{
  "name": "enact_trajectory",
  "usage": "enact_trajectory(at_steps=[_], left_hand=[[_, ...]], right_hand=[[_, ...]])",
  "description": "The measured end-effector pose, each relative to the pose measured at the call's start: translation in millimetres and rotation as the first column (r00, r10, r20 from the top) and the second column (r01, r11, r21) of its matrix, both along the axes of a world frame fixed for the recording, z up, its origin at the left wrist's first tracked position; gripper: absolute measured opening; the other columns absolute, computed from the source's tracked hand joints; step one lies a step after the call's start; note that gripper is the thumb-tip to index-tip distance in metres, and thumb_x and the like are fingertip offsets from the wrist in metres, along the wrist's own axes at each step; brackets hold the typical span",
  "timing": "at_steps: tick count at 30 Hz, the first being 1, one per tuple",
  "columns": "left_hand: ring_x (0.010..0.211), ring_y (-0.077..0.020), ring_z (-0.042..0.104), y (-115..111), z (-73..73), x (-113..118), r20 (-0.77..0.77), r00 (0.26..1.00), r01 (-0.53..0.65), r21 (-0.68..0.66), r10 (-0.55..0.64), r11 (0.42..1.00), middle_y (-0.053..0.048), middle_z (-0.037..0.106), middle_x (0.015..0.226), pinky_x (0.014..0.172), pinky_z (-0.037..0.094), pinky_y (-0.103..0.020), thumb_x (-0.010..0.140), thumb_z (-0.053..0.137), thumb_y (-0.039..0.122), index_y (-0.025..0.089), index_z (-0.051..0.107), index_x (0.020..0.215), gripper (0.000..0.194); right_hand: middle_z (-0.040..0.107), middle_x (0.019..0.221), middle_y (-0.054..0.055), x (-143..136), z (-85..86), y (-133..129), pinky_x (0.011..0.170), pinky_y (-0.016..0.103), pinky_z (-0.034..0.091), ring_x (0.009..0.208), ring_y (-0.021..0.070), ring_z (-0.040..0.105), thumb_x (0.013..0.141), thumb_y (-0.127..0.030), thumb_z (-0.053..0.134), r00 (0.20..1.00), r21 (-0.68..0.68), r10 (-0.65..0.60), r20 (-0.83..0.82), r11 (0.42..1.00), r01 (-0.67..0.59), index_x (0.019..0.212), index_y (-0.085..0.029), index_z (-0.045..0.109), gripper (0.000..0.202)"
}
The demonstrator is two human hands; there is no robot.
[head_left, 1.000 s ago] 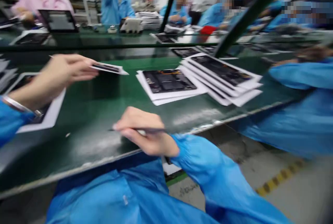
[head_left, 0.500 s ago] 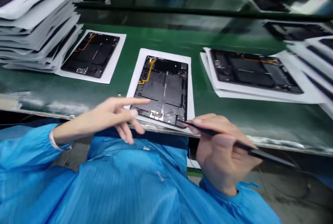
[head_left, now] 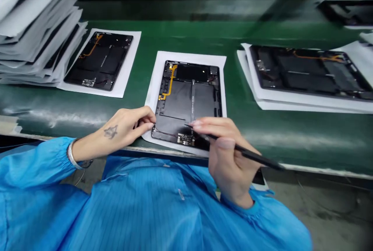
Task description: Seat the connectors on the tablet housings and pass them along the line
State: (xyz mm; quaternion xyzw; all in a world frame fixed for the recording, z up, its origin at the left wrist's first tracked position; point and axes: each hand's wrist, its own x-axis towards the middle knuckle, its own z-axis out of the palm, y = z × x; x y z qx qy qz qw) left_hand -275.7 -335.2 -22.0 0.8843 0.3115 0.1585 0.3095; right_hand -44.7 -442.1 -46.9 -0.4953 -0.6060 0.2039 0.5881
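An opened tablet (head_left: 175, 103) lies on white paper before me, its batteries, orange flex cable (head_left: 171, 82) and small circuit board (head_left: 185, 139) showing. My left hand (head_left: 128, 128) has thumb and forefinger closed at the tablet's lower left corner, where a thin dark wire (head_left: 164, 131) starts. Black tweezers (head_left: 250, 154) are held like a pen in my right hand (head_left: 230, 154). Their tips are over the tablet's lower middle, above the circuit board; whether they touch it I cannot tell. My right hand hides the tablet's lower right corner.
Another opened tablet (head_left: 99, 62) lies on paper to the left, beside a tall stack of paper-wrapped pieces (head_left: 37, 45). On the right a third tablet (head_left: 314, 72) rests sideways on paper. The green bench (head_left: 186, 37) ends at a front edge close to my body.
My left hand has gone from stretched fingers to a pinch at the tablet's corner. My right hand has moved the tweezers left and up from the lower right corner. The view has shifted slightly.
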Motion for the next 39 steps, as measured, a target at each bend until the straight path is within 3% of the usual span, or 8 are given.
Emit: enact_trajectory(at_steps=[7,16,21,24,28,31,35,39], left_hand=[[0.087,-0.0143,0.062,13,13.9,4,-0.084,0.981,0.185,0.147,-0.174,0.972,-0.003,0.065,0.099,0.075,0.045,-0.024,0.102,0.051,0.024,0.021,0.063,0.103,0.012],[0.083,-0.0161,0.052,29,29.0,25,-0.221,0.872,0.449,0.013,-0.436,0.893,-0.003,0.054,0.093,0.076,0.042,-0.028,0.099,0.047,0.011,0.02,0.053,0.092,0.012],[0.068,-0.0128,0.047,17,24.7,24,-0.145,0.946,0.292,-0.003,-0.289,0.957,0.001,0.052,0.081,0.065,0.039,-0.026,0.101,0.043,0.013,0.02,0.045,0.087,0.016],[0.065,-0.01,0.05,6,18.6,19,-0.03,0.982,0.185,-0.073,-0.188,0.98,0.003,0.054,0.079,0.061,0.038,-0.023,0.102,0.046,0.02,0.021,0.048,0.091,0.012],[0.073,-0.0087,0.058,-8,9.5,16,0.082,0.995,0.066,-0.205,-0.05,0.977,0.004,0.058,0.086,0.066,0.044,-0.019,0.098,0.053,0.018,0.023,0.051,0.102,0.007],[0.073,-0.0082,0.059,-15,7.7,17,0.114,0.993,0.021,-0.243,0.007,0.97,0.004,0.058,0.085,0.067,0.046,-0.019,0.095,0.056,0.015,0.022,0.051,0.104,0.013],[0.073,-0.0089,0.062,-19,7.3,16,0.147,0.989,0.004,-0.259,0.035,0.966,0.005,0.061,0.081,0.069,0.048,-0.019,0.096,0.056,0.015,0.022,0.051,0.111,0.017],[0.081,-0.01,0.065,-22,2.3,12,0.215,0.975,-0.057,0.027,0.05,0.998,0.0,0.069,0.089,0.074,0.05,-0.02,0.1,0.057,0.018,0.019,0.06,0.106,0.008]], right_hand=[[0.072,0.097,0.005,12,-2.6,8,0.088,0.043,0.053,0.099,0.0227,0.066,0.103,-0.036,0.047,0.994,-0.014,-0.01,-0.113,1.0,0.009,0.098,-0.026,0.076,0.031],[0.074,0.097,0.005,11,-2.0,8,0.088,0.043,0.053,0.099,0.023,0.067,0.103,-0.03,0.047,1.0,0.027,-0.019,-0.024,0.999,0.02,0.099,-0.025,0.075,0.029],[0.073,0.091,0.004,12,-3.6,6,0.093,0.045,0.051,0.097,0.0225,0.068,0.103,-0.024,0.045,0.999,0.044,-0.032,0.0,0.999,0.032,0.109,-0.026,0.073,0.029],[0.068,0.083,0.002,10,-3.2,4,0.078,0.037,0.051,0.081,0.0182,0.064,0.102,-0.016,0.045,0.989,0.068,-0.038,0.141,0.997,0.029,0.12,-0.026,0.066,0.03],[0.069,0.093,0.005,-4,3.1,4,0.069,0.035,0.041,0.08,0.0189,0.056,0.099,-0.014,0.051,0.793,0.073,-0.041,0.608,0.997,-0.005,0.115,-0.023,0.064,0.023],[0.07,0.092,0.005,-19,6.4,7,0.068,0.036,0.035,0.08,0.0198,0.05,0.098,-0.015,0.053,0.681,0.066,-0.027,0.732,0.997,-0.03,0.106,-0.019,0.066,0.015],[0.067,0.082,0.004,-30,1.5,14,0.067,0.036,0.032,0.077,0.0193,0.046,0.097,-0.009,0.048,0.711,0.089,-0.022,0.703,0.994,-0.057,0.089,-0.018,0.065,0.02],[0.066,0.081,0.004,-29,-3.4,19,0.069,0.034,0.034,0.078,0.0179,0.048,0.096,-0.01,0.053,0.803,0.033,0.027,0.595,0.998,-0.058,0.085,-0.017,0.064,0.017]])
